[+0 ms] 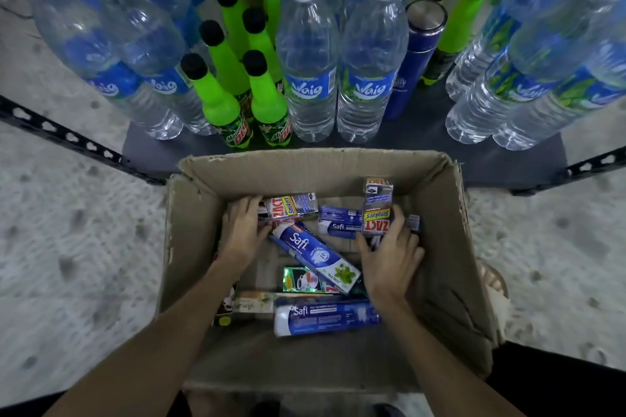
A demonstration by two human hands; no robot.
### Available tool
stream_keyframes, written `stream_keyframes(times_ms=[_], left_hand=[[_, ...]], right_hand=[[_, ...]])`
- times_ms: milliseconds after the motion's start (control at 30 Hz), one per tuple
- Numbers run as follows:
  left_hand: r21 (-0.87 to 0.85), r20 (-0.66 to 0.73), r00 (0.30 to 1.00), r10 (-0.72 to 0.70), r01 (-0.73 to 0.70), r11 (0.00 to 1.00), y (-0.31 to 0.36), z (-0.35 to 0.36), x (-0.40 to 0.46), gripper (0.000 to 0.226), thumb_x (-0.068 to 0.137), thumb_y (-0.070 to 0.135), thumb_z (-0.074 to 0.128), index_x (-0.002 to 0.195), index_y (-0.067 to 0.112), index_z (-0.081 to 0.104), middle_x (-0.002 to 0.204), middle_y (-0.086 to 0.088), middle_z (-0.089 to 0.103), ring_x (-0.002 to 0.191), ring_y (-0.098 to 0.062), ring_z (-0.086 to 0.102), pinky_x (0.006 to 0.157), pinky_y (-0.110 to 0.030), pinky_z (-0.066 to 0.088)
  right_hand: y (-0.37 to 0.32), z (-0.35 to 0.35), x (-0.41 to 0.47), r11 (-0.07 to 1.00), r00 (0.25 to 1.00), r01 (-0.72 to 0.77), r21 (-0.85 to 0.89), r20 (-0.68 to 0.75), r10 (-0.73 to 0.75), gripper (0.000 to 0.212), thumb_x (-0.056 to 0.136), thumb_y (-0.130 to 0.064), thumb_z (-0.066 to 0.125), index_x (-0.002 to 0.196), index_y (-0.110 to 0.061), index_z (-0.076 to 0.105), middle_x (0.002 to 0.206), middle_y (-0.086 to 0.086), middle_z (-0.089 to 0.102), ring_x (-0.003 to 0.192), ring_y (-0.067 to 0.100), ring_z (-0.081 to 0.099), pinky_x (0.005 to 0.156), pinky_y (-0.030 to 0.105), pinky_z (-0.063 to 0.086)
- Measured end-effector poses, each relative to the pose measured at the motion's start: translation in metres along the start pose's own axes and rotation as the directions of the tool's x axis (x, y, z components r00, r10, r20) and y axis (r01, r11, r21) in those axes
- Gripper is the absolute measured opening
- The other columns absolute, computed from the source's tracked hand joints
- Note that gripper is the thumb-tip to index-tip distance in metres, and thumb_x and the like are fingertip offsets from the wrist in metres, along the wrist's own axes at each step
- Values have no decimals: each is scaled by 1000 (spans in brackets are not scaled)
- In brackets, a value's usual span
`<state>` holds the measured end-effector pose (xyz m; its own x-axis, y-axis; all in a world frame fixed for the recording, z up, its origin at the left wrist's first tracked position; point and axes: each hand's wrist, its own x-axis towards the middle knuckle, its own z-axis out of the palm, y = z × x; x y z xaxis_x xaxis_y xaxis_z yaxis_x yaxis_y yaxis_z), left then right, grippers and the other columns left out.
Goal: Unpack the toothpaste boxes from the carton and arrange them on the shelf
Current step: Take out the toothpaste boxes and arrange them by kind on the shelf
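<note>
1. Inside the carton (pixel 440 247), the right hand (pixel 389 257) has its fingers curled round an upright Zact box (pixel 377 210) near the carton's far wall.
2. Across the carton, the left hand (pixel 240 230) touches a lying Zact box (pixel 288 208); I cannot tell if it grips it.
3. Blue Safi boxes (pixel 315 256) lie jumbled between the hands.
4. Just past the carton, the shelf (pixel 525 159) is packed with water bottles (pixel 308 54), so a box pushed in may knock them over.
</note>
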<state>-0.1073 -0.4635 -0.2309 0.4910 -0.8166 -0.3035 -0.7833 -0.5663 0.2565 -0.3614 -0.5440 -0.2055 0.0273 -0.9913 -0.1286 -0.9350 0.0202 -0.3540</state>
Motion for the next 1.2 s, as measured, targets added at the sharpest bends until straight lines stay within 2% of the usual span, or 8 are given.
stream_keyframes(times_ms=[100,267,500,633,767,867,933,1200], left_hand=[[8,-19,1000,25,-25,1000,0,0,8,55,86,28,72,136,17,51,132,-8,52,123,-30,44,105,-43,33],[-143,-60,996,67,-75,987,-5,-10,6,50,78,21,80,123,19,58,121,-4,53,112,-28,45,97,-40,37],[-181,-238,949,206,-252,951,7,-53,-19,49,83,26,77,126,24,54,120,4,50,114,-19,50,103,-41,40],[-158,-310,917,251,-310,938,23,-88,-42,50,84,36,74,129,26,54,123,6,49,119,-18,48,109,-44,35],[-201,-381,894,235,-328,923,40,-123,-70,48,85,42,72,127,25,56,120,4,51,119,-19,47,108,-43,36],[-198,-451,861,234,-352,915,53,-155,-90,47,84,39,74,125,21,61,115,2,53,114,-20,48,102,-36,35],[-180,-478,840,255,-378,908,61,-183,-99,48,85,40,73,127,22,60,115,3,52,115,-21,48,102,-39,38],[-126,-642,691,333,-523,843,109,-325,-131,52,87,47,65,131,18,61,115,6,49,114,-16,47,100,-39,41]], right_hand=[[3,2,-1,999,1000,9,34,-19,-9,81,78,-44,76,144,-25,33,118,11,64,107,31,54,87,44,39],[5,-6,-7,984,995,95,151,-42,-89,78,79,-39,74,146,-31,36,115,8,59,110,26,48,88,42,35],[0,-52,-10,937,973,231,263,-70,-220,82,74,-36,78,147,-33,41,98,-2,48,99,21,43,83,34,28],[-7,-98,-18,893,964,263,364,-141,-226,69,68,-32,78,131,-33,51,101,-11,53,98,16,44,83,32,28],[-9,-142,-29,825,943,326,462,-221,-249,61,67,-26,80,120,-34,52,107,-18,57,103,13,45,91,40,36],[-13,-180,-34,814,919,381,438,-277,-281,59,68,-29,80,120,-37,54,111,-25,57,105,11,44,88,34,32],[-19,-210,-36,815,891,428,390,-334,-308,59,69,-32,79,122,-39,54,111,-26,59,105,10,44,86,32,29],[-46,-355,-27,737,739,627,251,-490,-462,56,73,-47,75,126,-46,56,102,-28,60,101,6,43,88,41,34]])
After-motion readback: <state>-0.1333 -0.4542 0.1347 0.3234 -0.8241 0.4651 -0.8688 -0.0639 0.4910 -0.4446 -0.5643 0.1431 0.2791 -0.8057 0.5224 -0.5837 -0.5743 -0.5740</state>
